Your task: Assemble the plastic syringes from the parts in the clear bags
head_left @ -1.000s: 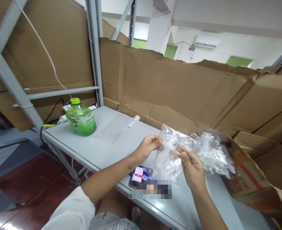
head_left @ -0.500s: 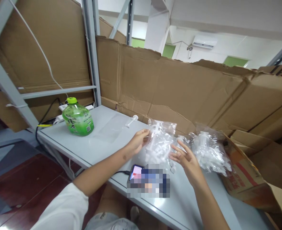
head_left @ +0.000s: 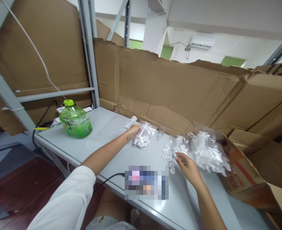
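My left hand (head_left: 133, 131) is closed on the edge of a clear plastic bag (head_left: 143, 135) filled with small white plastic parts. The bag rests on the table, away from me. Over the right part of the table, my right hand (head_left: 187, 163) is open, its fingers loosely curved and apart, with nothing visible in them. Beside its fingertips lie several small white round caps (head_left: 171, 165) and a heap of white plastic pieces (head_left: 179, 145). A clear plastic cup (head_left: 160, 132) stands between the held bag and that heap.
A larger bag of white parts (head_left: 206, 153) lies right of my right hand, against an open cardboard box (head_left: 241, 179). A blurred-out device (head_left: 145, 182) with a black cable lies at the front edge. A green bottle (head_left: 75, 121) stands left; cardboard (head_left: 174, 92) walls the back.
My left hand has carried the bag away from me and to the left, setting it on the table. The clear cup and loose caps are now uncovered. My right hand has lowered slightly.
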Available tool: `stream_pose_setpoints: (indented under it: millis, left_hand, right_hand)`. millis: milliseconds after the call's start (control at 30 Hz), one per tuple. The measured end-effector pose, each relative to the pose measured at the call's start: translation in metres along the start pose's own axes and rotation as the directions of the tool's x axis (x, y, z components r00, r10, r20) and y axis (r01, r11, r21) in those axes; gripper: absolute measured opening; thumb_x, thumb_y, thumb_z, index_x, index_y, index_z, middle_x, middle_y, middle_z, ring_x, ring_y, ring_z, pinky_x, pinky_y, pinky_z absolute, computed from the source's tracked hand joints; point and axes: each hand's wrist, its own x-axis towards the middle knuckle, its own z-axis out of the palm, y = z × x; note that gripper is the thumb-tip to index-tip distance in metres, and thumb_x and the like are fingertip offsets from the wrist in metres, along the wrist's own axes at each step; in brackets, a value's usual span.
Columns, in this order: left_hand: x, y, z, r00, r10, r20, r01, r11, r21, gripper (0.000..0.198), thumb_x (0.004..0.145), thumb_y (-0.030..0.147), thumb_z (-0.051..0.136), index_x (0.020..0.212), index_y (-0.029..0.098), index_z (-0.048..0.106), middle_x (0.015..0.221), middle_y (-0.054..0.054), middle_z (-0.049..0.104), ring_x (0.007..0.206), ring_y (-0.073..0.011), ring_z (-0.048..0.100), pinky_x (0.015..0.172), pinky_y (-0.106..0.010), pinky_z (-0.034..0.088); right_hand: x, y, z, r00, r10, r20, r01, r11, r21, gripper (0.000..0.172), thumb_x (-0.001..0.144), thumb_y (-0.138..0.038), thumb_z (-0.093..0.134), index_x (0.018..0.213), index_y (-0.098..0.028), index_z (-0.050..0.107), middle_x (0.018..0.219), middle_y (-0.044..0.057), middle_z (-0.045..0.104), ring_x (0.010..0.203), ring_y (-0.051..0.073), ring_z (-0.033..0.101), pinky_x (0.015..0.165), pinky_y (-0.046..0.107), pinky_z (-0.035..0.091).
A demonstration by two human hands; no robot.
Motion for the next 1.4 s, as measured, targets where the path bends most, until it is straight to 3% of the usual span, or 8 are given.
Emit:
stream_pose_setpoints:
  millis: [200,367,667,900,1000,1067,1200,1400]
  left_hand:
    - [0.006,0.007,0.006,0.982,0.173,-0.071,-0.141,0.933,0.332,0.029,0.075,0.024,0.053,0.101,0.014,0.051,0.091,-0.012,0.060,0.086,-0.0238,0.057,0.071,-0.031,0.040]
    - [-0.016,0.031,0.029,0.906,0.419,0.058,-0.379,0.744,0.551,0.043,0.076,0.020,0.054,0.118,0.019,0.044,0.132,-0.014,0.041,0.124,-0.0265,0.032,0.099,-0.036,0.023]
    - [-0.033,0.025,0.107,0.843,0.401,0.359,-0.528,0.484,0.698,0.053,0.062,0.039,0.069,0.107,0.017,0.052,0.091,-0.011,0.065,0.108,-0.0349,0.048,0.101,-0.049,0.009]
    - [-0.046,0.036,0.101,0.797,0.482,0.364,-0.583,0.456,0.673,0.038,0.074,0.026,0.055,0.111,0.019,0.051,0.100,-0.010,0.064,0.110,-0.0301,0.048,0.103,-0.050,0.008]
    - [-0.064,0.046,0.094,0.690,0.523,0.500,-0.723,0.490,0.487,0.044,0.074,0.031,0.058,0.115,0.020,0.048,0.108,-0.008,0.061,0.106,-0.0238,0.052,0.098,-0.037,0.029]
    - [-0.077,0.050,0.092,0.533,0.538,0.653,-0.807,0.555,0.201,0.046,0.073,0.031,0.061,0.115,0.019,0.047,0.112,-0.008,0.058,0.105,-0.0198,0.054,0.091,-0.030,0.037]
    - [-0.089,0.049,0.093,0.306,0.474,0.826,-0.774,0.629,-0.074,0.051,0.073,0.028,0.064,0.119,0.018,0.043,0.116,-0.010,0.056,0.109,-0.0186,0.053,0.090,-0.029,0.040]
    - [-0.062,0.024,0.106,0.480,0.301,0.824,-0.855,0.371,0.362,0.042,0.075,0.014,0.055,0.117,0.020,0.052,0.125,-0.007,0.052,0.115,-0.0202,0.048,0.097,-0.031,0.034]
  right_hand:
    - [-0.004,0.003,-0.005,0.999,0.001,-0.039,0.001,0.999,0.035,0.032,0.072,-0.045,0.059,0.090,-0.019,0.068,0.078,0.008,0.071,0.067,0.024,0.066,0.061,0.034,0.049]
    - [-0.008,0.006,-0.010,0.996,0.003,-0.094,0.002,0.999,0.051,0.033,0.072,-0.047,0.059,0.089,-0.020,0.068,0.077,0.007,0.071,0.066,0.023,0.065,0.059,0.033,0.049]
    - [-0.012,0.004,-0.008,0.995,0.001,-0.100,0.006,0.997,0.071,0.031,0.075,-0.045,0.058,0.089,-0.019,0.068,0.080,0.007,0.070,0.070,0.023,0.065,0.065,0.034,0.048]
    - [-0.012,0.007,-0.006,0.986,0.012,-0.165,0.008,0.993,0.120,0.040,0.076,-0.044,0.056,0.106,-0.018,0.060,0.097,0.011,0.065,0.080,0.024,0.063,0.072,0.039,0.049]
    - [-0.011,0.004,-0.006,0.972,0.060,-0.228,0.014,0.951,0.310,0.069,0.072,-0.043,0.063,0.133,-0.024,0.035,0.125,0.015,0.049,0.095,0.026,0.059,0.073,0.039,0.051]
    - [-0.010,0.001,-0.006,0.967,0.112,-0.229,0.007,0.886,0.463,0.085,0.070,-0.042,0.066,0.139,-0.032,0.018,0.136,0.014,0.035,0.101,0.027,0.057,0.072,0.039,0.053]
    - [-0.009,0.001,-0.011,0.978,0.138,-0.157,-0.018,0.803,0.596,0.067,0.071,-0.041,0.066,0.131,-0.034,0.037,0.121,0.008,0.047,0.092,0.024,0.060,0.072,0.038,0.054]
    - [-0.007,0.004,-0.017,0.915,0.128,-0.383,0.078,0.874,0.480,0.047,0.069,-0.036,0.068,0.112,-0.028,0.051,0.103,0.004,0.055,0.077,0.018,0.061,0.067,0.034,0.051]
